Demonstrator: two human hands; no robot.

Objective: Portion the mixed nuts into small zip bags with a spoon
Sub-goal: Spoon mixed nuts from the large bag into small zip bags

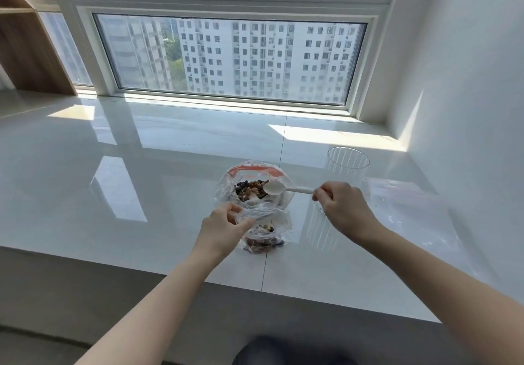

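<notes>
White plastic, the spoon (279, 188) hung over the big bag of mixed nuts (253, 186), bowl facing up and, as far as I could make out, empty. Its long axis ran nearly level across the view, bowl end toward my left over the nuts, handle end toward my right and tilted a touch downward into my right hand (340, 205), whose thumb and fingers pinched the handle tip.

Just nearer me, the small zip bag (265, 231) sat on the white counter (141, 166), touching the big bag's near edge. It already held a modest heap of nuts at its bottom, well short of full by my reading. My left hand (224, 230) gripped its crumpled upper lip, holding the mouth up toward the supply bag.

So I judged the first portion partly done: some nuts were across, more scoops were due, and the seal was not yet pressed. I could see no finished bags anywhere.

Off to my right stood a clear ribbed cup (348, 167), close behind my right hand, and beyond it lay flat clear bags (402, 203) on the counter, apparently unfilled and waiting. The window (229, 58) ran along the far edge.
</notes>
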